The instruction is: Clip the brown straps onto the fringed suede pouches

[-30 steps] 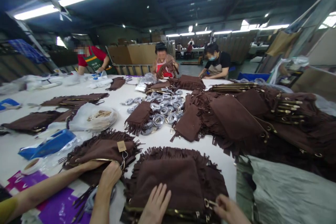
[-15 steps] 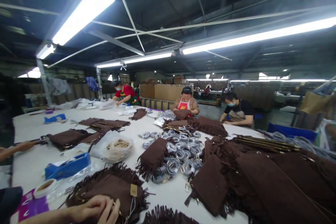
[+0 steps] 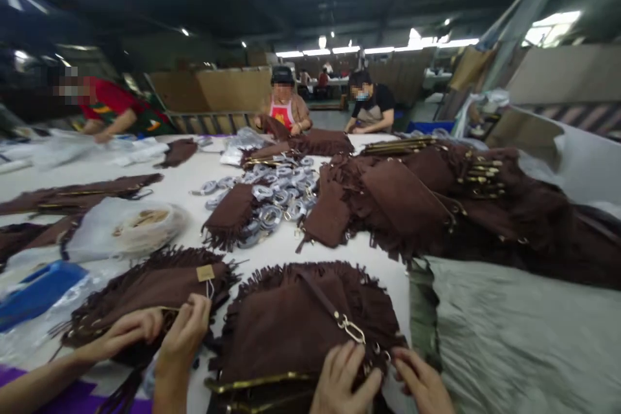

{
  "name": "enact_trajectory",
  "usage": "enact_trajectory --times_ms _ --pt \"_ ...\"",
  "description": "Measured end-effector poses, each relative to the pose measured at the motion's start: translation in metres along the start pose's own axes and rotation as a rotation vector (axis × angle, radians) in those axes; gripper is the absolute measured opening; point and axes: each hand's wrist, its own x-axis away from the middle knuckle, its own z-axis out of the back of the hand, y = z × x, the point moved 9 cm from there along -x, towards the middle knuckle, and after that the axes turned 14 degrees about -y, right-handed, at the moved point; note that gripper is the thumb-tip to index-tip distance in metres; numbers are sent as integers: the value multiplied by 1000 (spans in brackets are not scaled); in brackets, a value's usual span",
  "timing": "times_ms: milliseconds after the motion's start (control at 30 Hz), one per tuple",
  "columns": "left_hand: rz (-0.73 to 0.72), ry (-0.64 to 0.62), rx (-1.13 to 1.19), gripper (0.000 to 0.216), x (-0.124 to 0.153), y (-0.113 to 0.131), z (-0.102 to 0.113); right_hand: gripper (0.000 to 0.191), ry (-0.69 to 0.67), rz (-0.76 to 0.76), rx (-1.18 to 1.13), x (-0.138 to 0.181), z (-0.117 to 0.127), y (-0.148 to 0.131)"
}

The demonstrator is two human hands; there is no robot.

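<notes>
– Where is the bag being worked on?
– The brown bag (image 3: 281, 330) is laid flat on the white bench (image 3: 286, 252), near and right of the middle. Its cloth looks soft and matt, and its far and right sides are bordered by ragged, narrow fringe (image 3: 383, 301). The near side is edged with a shiny gold-coloured strip (image 3: 264, 380). A flat brown strap (image 3: 317, 294) is laid across the top, ended by a long oval metal clasp (image 3: 354, 331).
– How are the hands placed?
– The left hand (image 3: 342, 378) is set just below the clasp, fingers bent and slightly spread. The right hand (image 3: 420, 375) is curled beside small rings at the bag's right corner. Whether anything is gripped by either cannot be told.
– What lies around?
– Grey coiled straps (image 3: 272, 215) are heaped farther off, and a crinkled grey-green sheet (image 3: 524, 336) is spread at the right. At the near left, another fringed bag (image 3: 150, 291) with a square tan tag (image 3: 205, 272) is handled by a co-worker's hands.
– What is hidden?
– The bag's near part is cut off by the lower border, and its right corner is partly covered by fingers.
</notes>
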Motion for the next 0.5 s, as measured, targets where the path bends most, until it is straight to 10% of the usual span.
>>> enact_trajectory --times_ms 133,500 --pt "-74 -181 71 36 -26 54 -57 37 78 -100 -159 23 1 18" --pt "108 -289 -44 24 -41 11 -60 27 111 142 74 13 -15 -16"
